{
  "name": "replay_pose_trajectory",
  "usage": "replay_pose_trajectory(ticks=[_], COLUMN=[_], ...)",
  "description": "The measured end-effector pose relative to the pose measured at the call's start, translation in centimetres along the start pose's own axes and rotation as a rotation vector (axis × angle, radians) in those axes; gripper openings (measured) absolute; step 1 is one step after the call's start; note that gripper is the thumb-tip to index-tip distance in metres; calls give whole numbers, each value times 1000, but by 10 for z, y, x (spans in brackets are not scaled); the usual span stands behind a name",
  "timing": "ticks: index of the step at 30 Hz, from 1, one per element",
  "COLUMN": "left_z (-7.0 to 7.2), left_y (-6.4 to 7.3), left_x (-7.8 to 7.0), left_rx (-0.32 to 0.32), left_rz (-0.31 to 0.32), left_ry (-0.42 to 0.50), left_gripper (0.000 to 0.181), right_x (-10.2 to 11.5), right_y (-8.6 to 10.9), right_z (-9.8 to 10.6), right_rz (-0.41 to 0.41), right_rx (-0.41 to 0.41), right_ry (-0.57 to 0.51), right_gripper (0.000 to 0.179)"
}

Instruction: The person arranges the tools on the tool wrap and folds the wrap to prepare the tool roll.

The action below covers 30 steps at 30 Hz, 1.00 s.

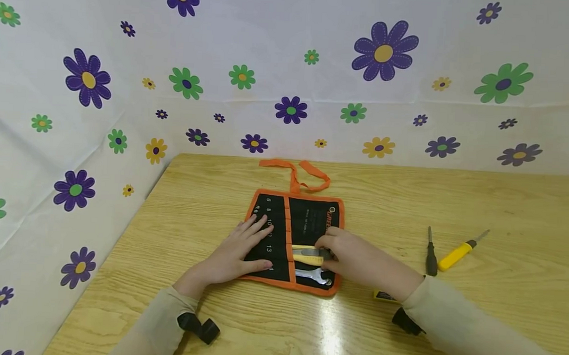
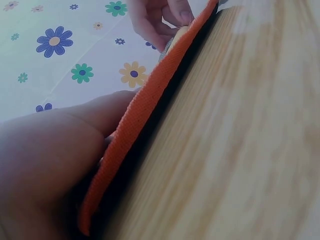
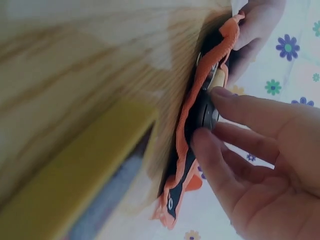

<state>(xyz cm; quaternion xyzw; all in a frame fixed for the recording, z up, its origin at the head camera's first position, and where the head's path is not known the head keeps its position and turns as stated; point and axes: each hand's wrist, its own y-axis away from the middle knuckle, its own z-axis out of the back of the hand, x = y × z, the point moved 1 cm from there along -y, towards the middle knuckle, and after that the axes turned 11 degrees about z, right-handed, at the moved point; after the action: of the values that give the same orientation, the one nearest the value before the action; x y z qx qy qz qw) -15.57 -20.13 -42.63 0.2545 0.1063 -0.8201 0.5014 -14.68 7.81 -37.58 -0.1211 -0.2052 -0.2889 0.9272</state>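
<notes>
A black tool pouch (image 1: pixel 306 223) with orange edging lies spread out on the table. My left hand (image 1: pixel 242 248) rests on its left part with fingers spread, over the printed size numbers. At the right part, my right hand (image 1: pixel 352 256) pinches the dark head of yellow-handled pliers (image 1: pixel 308 259) between thumb and fingers. Their handles point left, toward the orange pocket edge. In the right wrist view the dark pliers head (image 3: pixel 204 114) shows at the fingertips. Below the pliers, a silver open-end wrench (image 1: pixel 313 275) lies in the pouch.
Right of the pouch lie a black-handled screwdriver (image 1: pixel 431 258) and a yellow-handled one (image 1: pixel 456 255). A yellow-and-black thing (image 1: pixel 383 295) is partly hidden under my right forearm. Orange ties (image 1: pixel 313 176) trail behind the pouch. Flower-patterned cloth (image 1: pixel 336 95) stands behind the table.
</notes>
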Motion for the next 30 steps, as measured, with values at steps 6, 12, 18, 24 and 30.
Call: replay_pose_trajectory(ticks=[6, 12, 18, 24, 30], left_z=[-1, 0, -1, -1, -1], left_y=[0, 0, 0, 0, 0], left_x=[0, 0, 1, 2, 2], left_rx=[-2, -2, -6, -8, -11], left_rz=[8, 13, 9, 11, 10], left_ry=[6, 14, 17, 23, 32], left_gripper=[79, 79, 77, 77, 77], right_x=[-4, -11, -33, -64, -85], right_y=[17, 44, 73, 98, 111], right_z=[7, 22, 40, 56, 65], right_rz=[23, -37, -133, -210, -274], right_rx=[12, 3, -64, -90, -83], right_ry=[-138, -191, -95, -11, 70], right_gripper=[30, 33, 32, 32, 27])
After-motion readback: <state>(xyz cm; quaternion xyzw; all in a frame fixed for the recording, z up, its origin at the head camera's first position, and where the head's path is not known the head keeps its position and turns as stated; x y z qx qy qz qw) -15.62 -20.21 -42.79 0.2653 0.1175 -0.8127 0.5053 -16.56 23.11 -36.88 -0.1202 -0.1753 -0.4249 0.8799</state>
